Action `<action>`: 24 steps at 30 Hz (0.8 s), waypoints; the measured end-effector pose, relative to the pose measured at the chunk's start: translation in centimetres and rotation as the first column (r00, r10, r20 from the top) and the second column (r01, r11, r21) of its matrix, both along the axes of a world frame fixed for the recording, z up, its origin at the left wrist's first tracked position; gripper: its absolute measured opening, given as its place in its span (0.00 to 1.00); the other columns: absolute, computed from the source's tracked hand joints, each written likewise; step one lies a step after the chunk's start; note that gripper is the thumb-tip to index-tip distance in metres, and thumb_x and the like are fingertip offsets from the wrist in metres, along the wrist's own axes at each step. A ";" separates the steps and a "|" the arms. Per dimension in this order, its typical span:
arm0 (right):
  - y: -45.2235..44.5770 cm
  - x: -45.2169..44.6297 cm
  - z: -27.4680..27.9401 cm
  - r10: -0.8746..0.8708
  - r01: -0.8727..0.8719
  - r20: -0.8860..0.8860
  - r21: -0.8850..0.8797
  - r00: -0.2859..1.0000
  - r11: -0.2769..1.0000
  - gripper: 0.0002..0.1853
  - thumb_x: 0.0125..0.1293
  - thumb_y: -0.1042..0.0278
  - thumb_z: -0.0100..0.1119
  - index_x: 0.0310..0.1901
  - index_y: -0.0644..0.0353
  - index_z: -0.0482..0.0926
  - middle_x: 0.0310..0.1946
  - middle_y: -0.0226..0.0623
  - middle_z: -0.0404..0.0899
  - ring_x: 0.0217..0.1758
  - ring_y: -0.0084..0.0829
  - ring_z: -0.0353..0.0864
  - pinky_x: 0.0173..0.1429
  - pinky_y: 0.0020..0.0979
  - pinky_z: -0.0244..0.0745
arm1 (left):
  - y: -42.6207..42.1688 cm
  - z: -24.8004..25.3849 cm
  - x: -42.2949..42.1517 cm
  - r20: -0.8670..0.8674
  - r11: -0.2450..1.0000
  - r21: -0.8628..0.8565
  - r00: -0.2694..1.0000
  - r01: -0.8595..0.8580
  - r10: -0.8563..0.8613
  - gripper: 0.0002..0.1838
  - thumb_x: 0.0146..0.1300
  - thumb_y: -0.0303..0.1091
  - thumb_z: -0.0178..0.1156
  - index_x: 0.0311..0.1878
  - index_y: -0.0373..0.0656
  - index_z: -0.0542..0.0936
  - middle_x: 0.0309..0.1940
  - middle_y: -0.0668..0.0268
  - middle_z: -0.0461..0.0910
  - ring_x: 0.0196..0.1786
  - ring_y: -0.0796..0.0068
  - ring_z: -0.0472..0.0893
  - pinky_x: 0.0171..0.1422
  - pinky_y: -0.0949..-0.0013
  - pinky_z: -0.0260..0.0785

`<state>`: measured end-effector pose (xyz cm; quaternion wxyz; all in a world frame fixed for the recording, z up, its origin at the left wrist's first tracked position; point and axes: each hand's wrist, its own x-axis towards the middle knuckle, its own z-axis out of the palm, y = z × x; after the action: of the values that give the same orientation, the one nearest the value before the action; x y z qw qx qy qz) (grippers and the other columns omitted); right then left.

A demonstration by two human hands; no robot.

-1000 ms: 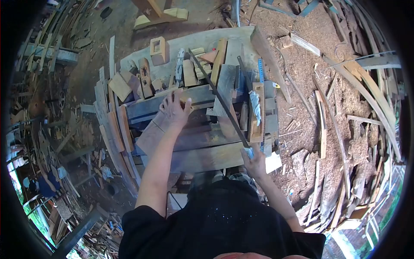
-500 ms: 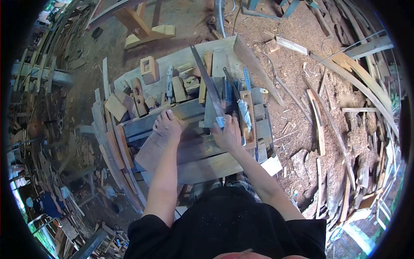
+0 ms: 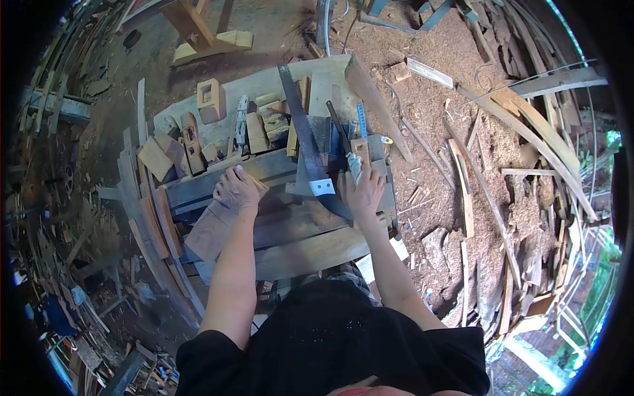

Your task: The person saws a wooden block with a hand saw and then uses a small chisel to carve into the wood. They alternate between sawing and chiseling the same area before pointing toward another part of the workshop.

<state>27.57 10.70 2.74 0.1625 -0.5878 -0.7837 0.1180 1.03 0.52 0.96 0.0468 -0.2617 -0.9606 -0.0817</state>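
Note:
My left hand (image 3: 236, 190) is curled over the far end of a wooden board (image 3: 210, 232), which lies slantwise on the workbench (image 3: 310, 254). A pale wood edge shows beside its fingers. The handsaw (image 3: 302, 125) lies on the bench, blade pointing away, its dark handle left of my right hand (image 3: 365, 196). That hand is off the saw, fingers apart, above a narrow wooden tray (image 3: 360, 146) and touching or nearly touching a crumpled pale wrapper (image 3: 354, 166). What lies beneath its palm is hidden.
Behind my left hand are a wooden hand plane (image 3: 192, 142), a block with a square hole (image 3: 210, 100) and several offcuts. A blue ruler (image 3: 361, 120) and a dark narrow tool (image 3: 337, 125) lie on the right. A raised plank (image 3: 380, 109) edges the bench; sawdust and scrap wood cover the ground.
My right hand has let go of the saw handle and moved right to the tray. The saw now rests on the bench. My left hand stays on the board; the whole view has shifted slightly.

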 end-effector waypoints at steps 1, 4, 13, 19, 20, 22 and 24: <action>1.1 0.1 -0.4 -0.056 0.056 0.028 -0.023 0.998 0.998 0.25 0.63 0.51 0.62 0.53 0.61 0.71 0.45 0.50 0.73 0.49 0.53 0.72 0.51 0.51 0.68 | 0.0 -0.2 0.0 -0.029 1.000 -0.005 1.000 -0.003 0.003 0.16 0.73 0.49 0.44 0.47 0.53 0.79 0.42 0.64 0.81 0.49 0.59 0.77 0.59 0.52 0.57; 3.4 -0.2 -1.9 -0.084 0.090 0.077 -0.084 0.994 0.992 0.25 0.63 0.52 0.62 0.53 0.61 0.71 0.45 0.51 0.73 0.49 0.53 0.72 0.51 0.51 0.68 | -0.1 -0.7 -0.1 -0.012 1.000 0.027 1.000 -0.012 0.013 0.17 0.73 0.49 0.45 0.47 0.53 0.79 0.43 0.64 0.81 0.50 0.59 0.76 0.61 0.52 0.56; 3.9 0.0 -2.0 0.065 -0.067 -0.050 -0.039 0.997 0.997 0.24 0.68 0.68 0.53 0.65 0.61 0.65 0.41 0.61 0.74 0.47 0.60 0.75 0.50 0.53 0.70 | -0.2 -1.2 -0.4 -0.036 0.981 0.178 0.995 -0.082 0.089 0.20 0.73 0.49 0.43 0.47 0.50 0.81 0.45 0.64 0.82 0.53 0.59 0.76 0.62 0.53 0.55; -3.2 -5.0 2.9 0.173 -0.329 -0.356 -0.442 0.918 0.834 0.09 0.74 0.65 0.44 0.48 0.60 0.66 0.28 0.60 0.78 0.34 0.61 0.79 0.36 0.57 0.72 | -0.1 -0.9 -0.5 -0.012 0.995 0.061 0.996 -0.085 0.086 0.19 0.71 0.49 0.45 0.40 0.49 0.82 0.42 0.63 0.83 0.50 0.61 0.77 0.63 0.52 0.55; -4.6 -6.1 2.6 0.247 -0.386 -0.325 -0.494 0.913 0.779 0.09 0.74 0.65 0.44 0.48 0.61 0.66 0.29 0.60 0.79 0.34 0.62 0.79 0.37 0.58 0.72 | -0.1 -0.9 -0.4 -0.015 0.994 0.057 0.996 -0.088 0.089 0.19 0.71 0.49 0.45 0.40 0.49 0.82 0.42 0.63 0.83 0.50 0.61 0.77 0.63 0.52 0.55; -6.7 -8.3 0.7 0.274 -0.428 -0.358 -0.485 0.893 0.762 0.10 0.73 0.65 0.44 0.46 0.63 0.67 0.29 0.60 0.79 0.33 0.63 0.79 0.37 0.58 0.72 | -0.1 -0.8 -0.4 -0.016 0.996 0.020 0.997 -0.081 0.082 0.21 0.73 0.50 0.42 0.44 0.48 0.82 0.42 0.62 0.82 0.49 0.59 0.77 0.61 0.52 0.55; -7.5 -9.4 0.0 0.296 -0.468 -0.393 -0.476 0.870 0.745 0.10 0.73 0.65 0.44 0.45 0.64 0.67 0.29 0.60 0.79 0.33 0.63 0.79 0.37 0.59 0.72 | 0.0 -0.7 -0.4 -0.009 0.997 0.018 0.997 -0.077 0.078 0.21 0.73 0.50 0.42 0.43 0.48 0.82 0.42 0.62 0.82 0.49 0.59 0.77 0.60 0.52 0.55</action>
<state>18.21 3.22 2.70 0.0702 -0.4094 -0.7862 0.4576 0.59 0.49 0.23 0.0568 -0.2242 -0.9690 -0.0869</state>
